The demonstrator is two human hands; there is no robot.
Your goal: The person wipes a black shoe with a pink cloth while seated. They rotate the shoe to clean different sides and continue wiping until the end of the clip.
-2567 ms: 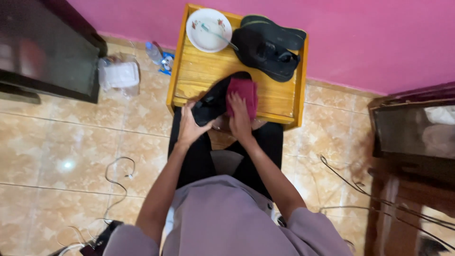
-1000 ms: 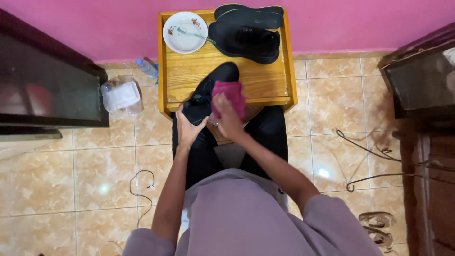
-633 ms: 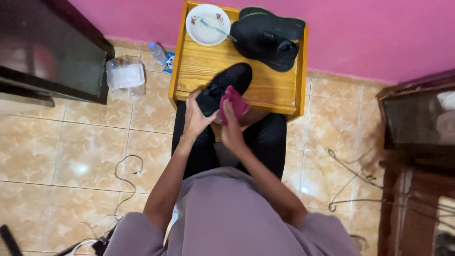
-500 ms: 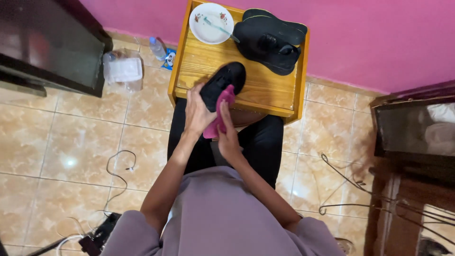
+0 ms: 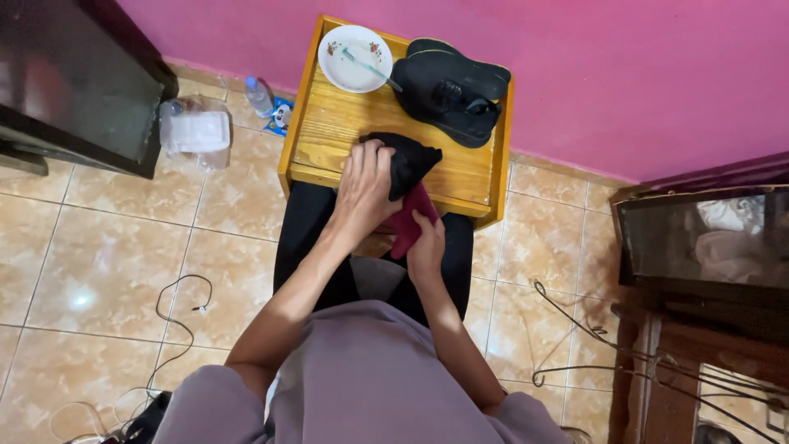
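Note:
I sit at a small wooden table. My left hand grips a black shoe from above, at the table's near edge. My right hand is just below it, closed on a dark pink cloth that lies against the shoe's underside. A second black shoe with an insole lies at the table's far right. A white plate with a small brush on it sits at the far left corner.
A pink wall runs behind the table. A dark cabinet stands at left, with a plastic container and water bottle on the tiled floor. A glass-topped stand is at right. Cables lie on the floor.
The shoe has turned in my left hand, which now covers it from above. The cloth and my right hand have slid down from the shoe's top to below it.

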